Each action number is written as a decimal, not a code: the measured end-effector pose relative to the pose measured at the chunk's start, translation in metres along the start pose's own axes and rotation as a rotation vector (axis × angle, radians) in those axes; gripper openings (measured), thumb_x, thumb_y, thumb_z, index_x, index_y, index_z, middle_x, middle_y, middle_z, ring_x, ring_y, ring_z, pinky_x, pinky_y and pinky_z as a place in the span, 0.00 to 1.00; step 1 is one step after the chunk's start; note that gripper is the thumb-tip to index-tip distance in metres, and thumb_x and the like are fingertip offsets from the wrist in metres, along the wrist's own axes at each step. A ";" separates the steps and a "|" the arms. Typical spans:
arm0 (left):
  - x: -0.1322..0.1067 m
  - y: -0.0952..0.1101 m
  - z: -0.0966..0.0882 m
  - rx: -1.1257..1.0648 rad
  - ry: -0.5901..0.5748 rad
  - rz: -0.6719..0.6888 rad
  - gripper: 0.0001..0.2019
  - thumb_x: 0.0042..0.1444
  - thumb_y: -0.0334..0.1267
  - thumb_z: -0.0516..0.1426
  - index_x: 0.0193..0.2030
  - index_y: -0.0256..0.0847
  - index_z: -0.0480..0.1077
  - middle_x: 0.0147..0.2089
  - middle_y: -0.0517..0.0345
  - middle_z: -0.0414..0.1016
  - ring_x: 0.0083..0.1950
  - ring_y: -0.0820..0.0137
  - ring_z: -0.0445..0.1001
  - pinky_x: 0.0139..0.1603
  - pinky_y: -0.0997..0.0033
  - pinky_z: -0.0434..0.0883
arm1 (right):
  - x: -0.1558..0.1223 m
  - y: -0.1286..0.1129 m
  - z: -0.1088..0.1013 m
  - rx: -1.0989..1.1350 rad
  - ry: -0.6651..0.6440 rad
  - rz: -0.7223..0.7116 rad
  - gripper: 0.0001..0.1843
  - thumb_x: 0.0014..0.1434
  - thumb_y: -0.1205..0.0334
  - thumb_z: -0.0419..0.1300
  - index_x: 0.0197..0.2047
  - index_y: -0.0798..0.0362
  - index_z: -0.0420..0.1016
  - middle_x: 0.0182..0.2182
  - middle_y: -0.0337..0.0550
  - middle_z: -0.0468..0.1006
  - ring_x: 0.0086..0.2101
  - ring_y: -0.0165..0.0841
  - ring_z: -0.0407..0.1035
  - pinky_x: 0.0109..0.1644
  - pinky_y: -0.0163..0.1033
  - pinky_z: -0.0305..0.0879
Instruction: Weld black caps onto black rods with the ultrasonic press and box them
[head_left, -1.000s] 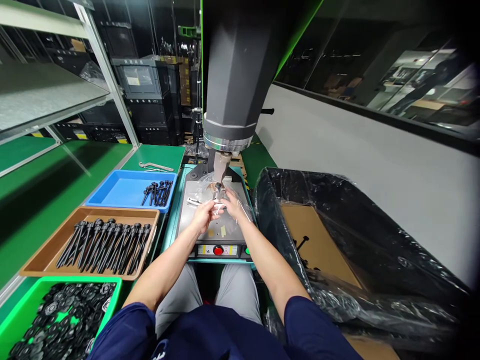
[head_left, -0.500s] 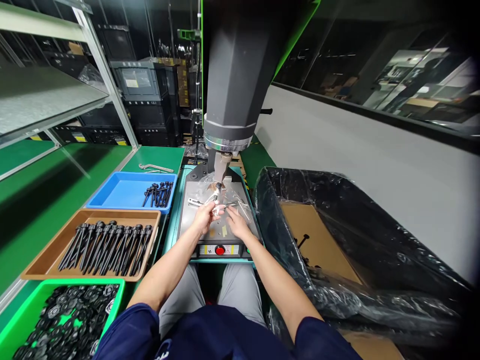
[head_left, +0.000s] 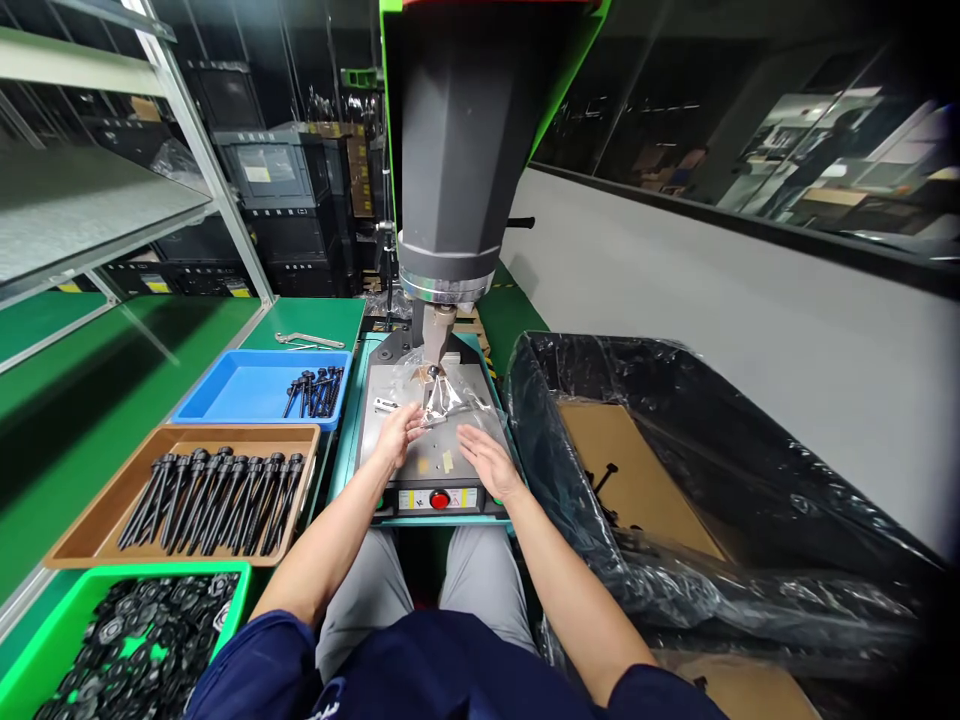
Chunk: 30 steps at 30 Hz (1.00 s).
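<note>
A press machine with a grey head stands over a metal base plate. Under its tip sits a small black part amid a crumpled clear plastic film. My left hand hovers over the plate just left of the film, fingers loosely spread, holding nothing. My right hand lies lower on the plate near its front right corner, fingers stretched out and empty. A red button sits on the front panel between my wrists.
Left of the machine are a blue tray with a few black pins, a brown tray with several black pins, and a green bin of black round parts. On the right is a cardboard box lined with black plastic. A wrench lies behind the blue tray.
Both hands let go of the film and part under the press tip and drew back toward me. The right hand moved furthest, down to the plate's front right corner.
</note>
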<state>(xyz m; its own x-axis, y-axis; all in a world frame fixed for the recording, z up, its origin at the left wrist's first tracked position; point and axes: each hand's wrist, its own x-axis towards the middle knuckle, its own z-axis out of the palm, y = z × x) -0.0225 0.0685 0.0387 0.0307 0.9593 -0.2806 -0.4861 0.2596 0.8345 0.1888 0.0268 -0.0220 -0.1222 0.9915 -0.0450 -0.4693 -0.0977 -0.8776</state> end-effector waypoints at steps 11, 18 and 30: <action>0.056 0.045 -0.015 -0.272 0.233 -0.081 0.15 0.62 0.44 0.58 0.51 0.37 0.69 0.42 0.47 0.79 0.35 0.67 0.80 0.34 0.70 0.77 | 0.014 -0.007 0.028 0.179 0.279 0.083 0.13 0.63 0.52 0.61 0.41 0.53 0.78 0.41 0.51 0.83 0.41 0.41 0.79 0.48 0.46 0.75; 0.078 0.069 -0.005 -0.343 0.231 0.047 0.37 0.53 0.21 0.64 0.66 0.43 0.55 0.49 0.49 0.80 0.40 0.71 0.82 0.37 0.76 0.79 | 0.018 -0.008 0.037 0.185 0.280 0.055 0.13 0.61 0.52 0.64 0.40 0.54 0.78 0.37 0.49 0.83 0.35 0.38 0.79 0.38 0.42 0.76; 0.079 0.054 -0.013 -0.258 0.294 0.080 0.37 0.49 0.17 0.64 0.65 0.40 0.59 0.52 0.43 0.78 0.35 0.72 0.81 0.27 0.83 0.74 | 0.009 -0.007 0.048 0.215 0.383 0.109 0.14 0.68 0.53 0.56 0.40 0.54 0.78 0.35 0.49 0.83 0.32 0.35 0.78 0.33 0.38 0.75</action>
<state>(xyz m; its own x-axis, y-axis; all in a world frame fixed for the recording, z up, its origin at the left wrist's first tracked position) -0.0576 0.1568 0.0553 -0.2493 0.8932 -0.3743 -0.6815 0.1129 0.7231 0.1492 0.0321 0.0071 0.1327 0.9306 -0.3411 -0.6473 -0.1792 -0.7409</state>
